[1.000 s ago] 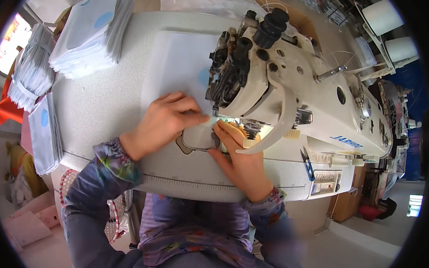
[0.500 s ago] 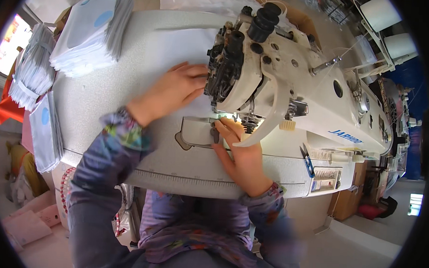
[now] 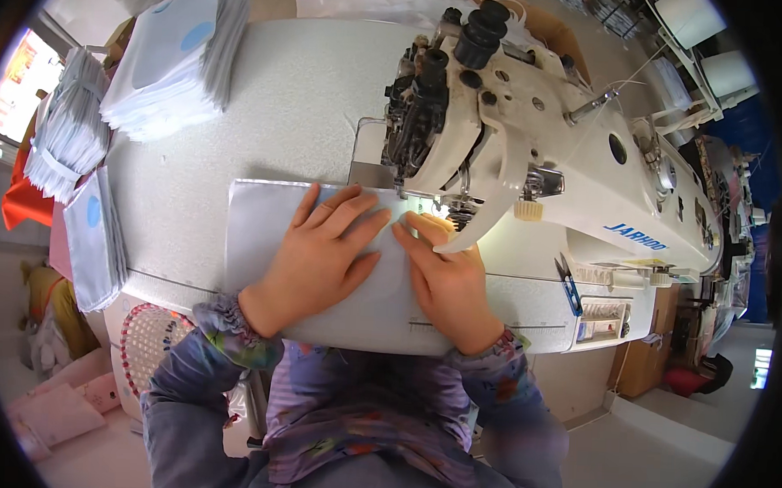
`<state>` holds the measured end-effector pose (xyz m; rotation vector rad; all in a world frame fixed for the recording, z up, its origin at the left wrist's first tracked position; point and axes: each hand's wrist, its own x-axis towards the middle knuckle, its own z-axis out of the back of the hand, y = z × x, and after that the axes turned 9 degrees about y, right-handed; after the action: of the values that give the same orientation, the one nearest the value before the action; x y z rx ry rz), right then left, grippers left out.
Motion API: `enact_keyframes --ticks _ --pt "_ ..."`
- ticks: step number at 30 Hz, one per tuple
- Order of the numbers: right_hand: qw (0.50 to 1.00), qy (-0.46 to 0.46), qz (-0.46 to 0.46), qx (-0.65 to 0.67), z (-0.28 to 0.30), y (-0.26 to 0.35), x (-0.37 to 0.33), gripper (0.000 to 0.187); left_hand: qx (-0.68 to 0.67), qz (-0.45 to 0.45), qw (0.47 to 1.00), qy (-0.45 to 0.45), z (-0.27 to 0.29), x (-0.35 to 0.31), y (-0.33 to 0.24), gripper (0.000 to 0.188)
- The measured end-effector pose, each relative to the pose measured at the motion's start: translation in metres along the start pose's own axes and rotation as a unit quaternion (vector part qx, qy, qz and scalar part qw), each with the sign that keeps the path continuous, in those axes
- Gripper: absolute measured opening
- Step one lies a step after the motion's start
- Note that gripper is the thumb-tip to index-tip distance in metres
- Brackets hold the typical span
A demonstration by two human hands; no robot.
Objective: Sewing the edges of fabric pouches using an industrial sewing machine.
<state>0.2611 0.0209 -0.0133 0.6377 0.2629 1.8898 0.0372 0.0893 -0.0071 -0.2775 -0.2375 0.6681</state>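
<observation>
Evidently, a pale blue fabric piece (image 3: 389, 283) is laid on the tabletop (image 3: 284, 91) before the sewing machine (image 3: 545, 120), its far edge placed just beside the needle area (image 3: 404, 190) and its near edge brought to the tabletop's front rim. It is pressed down by the left hand (image 3: 316, 258), whose fingers are spread out flat and closed on nothing. The right hand (image 3: 450, 286) is set at the fabric's right edge, its fingers bent toward the lit zone under the machine head; whether anything is pinched there cannot be told, as that zone is partly hidden by the white curved bar (image 3: 507, 184). The gravest risk is judged to be to the right fingertips, which could be struck if the needle were driven while they are so near. The fabric could also be skewed or puckered if it were pushed unevenly by the two hands. Any lower layer might be slipped out of line by pressure from above, though the number of layers cannot be made out.
</observation>
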Motion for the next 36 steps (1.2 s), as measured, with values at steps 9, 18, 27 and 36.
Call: enact_keyframes --ticks 9,18,27,36 --pt "1.000 -0.003 0.002 0.007 0.000 0.000 0.000 0.052 -0.007 -0.066 0.998 -0.006 0.009 0.005 0.018 0.051" --pt "1.000 -0.001 0.011 -0.026 -0.005 -0.006 0.001 0.057 -0.148 -0.153 0.977 -0.001 0.006 0.024 0.048 0.032" --pt "0.998 -0.026 0.016 -0.063 -0.009 0.001 0.007 0.053 -0.150 -0.190 0.969 0.045 0.015 0.043 0.075 0.044" --pt "0.997 -0.031 -0.019 -0.067 -0.018 -0.010 0.007 0.052 0.044 -0.087 0.995 0.016 0.014 0.026 0.037 0.046"
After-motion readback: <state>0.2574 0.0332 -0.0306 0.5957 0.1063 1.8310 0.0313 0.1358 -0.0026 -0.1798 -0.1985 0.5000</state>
